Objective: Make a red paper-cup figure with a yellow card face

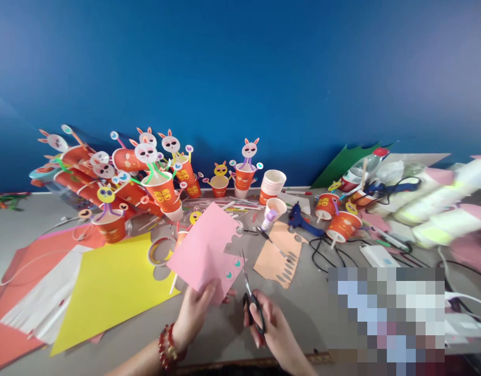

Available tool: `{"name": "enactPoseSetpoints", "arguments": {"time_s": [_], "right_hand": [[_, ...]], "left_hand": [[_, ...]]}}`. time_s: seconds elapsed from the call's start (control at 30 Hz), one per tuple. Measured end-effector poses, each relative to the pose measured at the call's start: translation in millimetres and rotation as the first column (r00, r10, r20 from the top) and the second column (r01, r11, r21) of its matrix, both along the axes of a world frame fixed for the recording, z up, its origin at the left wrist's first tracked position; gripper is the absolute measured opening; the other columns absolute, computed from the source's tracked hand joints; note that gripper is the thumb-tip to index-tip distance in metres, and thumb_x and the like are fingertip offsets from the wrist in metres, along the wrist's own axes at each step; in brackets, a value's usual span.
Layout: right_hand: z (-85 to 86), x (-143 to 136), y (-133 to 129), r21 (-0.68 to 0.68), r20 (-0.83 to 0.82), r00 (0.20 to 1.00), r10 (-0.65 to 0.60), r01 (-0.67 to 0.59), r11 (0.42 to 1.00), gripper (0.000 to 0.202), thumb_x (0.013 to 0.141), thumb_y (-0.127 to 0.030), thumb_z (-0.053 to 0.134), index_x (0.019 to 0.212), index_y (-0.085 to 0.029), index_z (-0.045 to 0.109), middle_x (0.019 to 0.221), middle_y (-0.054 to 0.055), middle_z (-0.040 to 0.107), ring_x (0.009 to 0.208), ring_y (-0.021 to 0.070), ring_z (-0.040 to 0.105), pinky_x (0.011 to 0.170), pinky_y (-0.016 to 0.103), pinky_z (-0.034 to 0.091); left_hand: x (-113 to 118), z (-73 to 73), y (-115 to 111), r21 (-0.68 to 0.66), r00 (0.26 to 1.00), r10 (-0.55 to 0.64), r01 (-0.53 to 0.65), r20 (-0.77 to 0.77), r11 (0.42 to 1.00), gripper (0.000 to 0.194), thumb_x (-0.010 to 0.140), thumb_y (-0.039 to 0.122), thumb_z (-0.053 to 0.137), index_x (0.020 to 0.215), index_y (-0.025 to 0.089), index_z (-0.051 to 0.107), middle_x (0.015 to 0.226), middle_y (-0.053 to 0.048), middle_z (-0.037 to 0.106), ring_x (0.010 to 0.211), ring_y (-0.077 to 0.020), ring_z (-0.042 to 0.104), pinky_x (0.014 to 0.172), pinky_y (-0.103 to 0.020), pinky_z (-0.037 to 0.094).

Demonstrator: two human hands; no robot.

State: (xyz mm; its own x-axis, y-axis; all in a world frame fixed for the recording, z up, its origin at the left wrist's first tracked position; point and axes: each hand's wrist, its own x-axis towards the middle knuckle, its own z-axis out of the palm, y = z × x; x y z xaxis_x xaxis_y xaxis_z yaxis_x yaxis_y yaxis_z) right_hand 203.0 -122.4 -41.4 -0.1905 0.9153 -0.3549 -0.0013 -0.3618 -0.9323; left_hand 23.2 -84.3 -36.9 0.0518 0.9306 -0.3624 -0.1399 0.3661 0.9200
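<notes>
A sheet of pink paper [203,245] is pinched in my left hand [199,303], thumb on top and fingers underneath. Two round shapes with teal marks show near the sheet's right corner, and its upper right edge has curved cut-outs. My right hand [269,318] holds black-handled scissors [247,290], fingers in the loops. The blades point up beside the marked corner of the paper; whether they touch it I cannot tell. Beyond the scissors lies a peach paper sheet [279,250] with several leaf-shaped holes, a craft knife [280,255] resting on it.
Red paper cups with rabbit faces [158,188] crowd the back left. Yellow paper [111,292] and orange paper [13,282] lie at left. A stack of cups [272,185], a blue glue gun [305,222], black cables and rolled white material [424,203] stand toward the right.
</notes>
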Motion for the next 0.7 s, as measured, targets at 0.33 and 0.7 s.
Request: {"name": "enactPoseSetpoints", "arguments": {"time_s": [0.33,0.7], "right_hand": [[2.6,-3.2,1.6,-0.039,0.019,0.999,-0.044,0.044,0.998,0.062,0.075,-0.080,0.055,0.074,-0.019,0.047,0.060,-0.002,0.058,0.035,0.0032,0.037,0.038,0.018,0.026],[-1.5,-3.4,0.9,-0.020,0.007,0.998,-0.062,0.063,0.998,0.058,0.078,-0.076,0.057,0.074,-0.019,0.049,0.061,-0.001,0.060,0.035,0.0044,0.038,0.038,0.019,0.027]], "left_hand": [[1.4,2.2,-1.1,0.010,0.999,-0.041,0.041,0.011,0.999,0.032,0.081,0.046,0.068,0.082,0.015,0.075,0.076,-0.008,0.080,0.067,-0.0246,0.074,0.066,-0.029,0.060],[-1.7,-2.5,-3.8,0.000,0.998,-0.064,0.064,0.025,0.998,0.042,0.081,0.053,0.067,0.088,0.012,0.072,0.082,-0.013,0.080,0.070,-0.0272,0.075,0.067,-0.033,0.061]]}}
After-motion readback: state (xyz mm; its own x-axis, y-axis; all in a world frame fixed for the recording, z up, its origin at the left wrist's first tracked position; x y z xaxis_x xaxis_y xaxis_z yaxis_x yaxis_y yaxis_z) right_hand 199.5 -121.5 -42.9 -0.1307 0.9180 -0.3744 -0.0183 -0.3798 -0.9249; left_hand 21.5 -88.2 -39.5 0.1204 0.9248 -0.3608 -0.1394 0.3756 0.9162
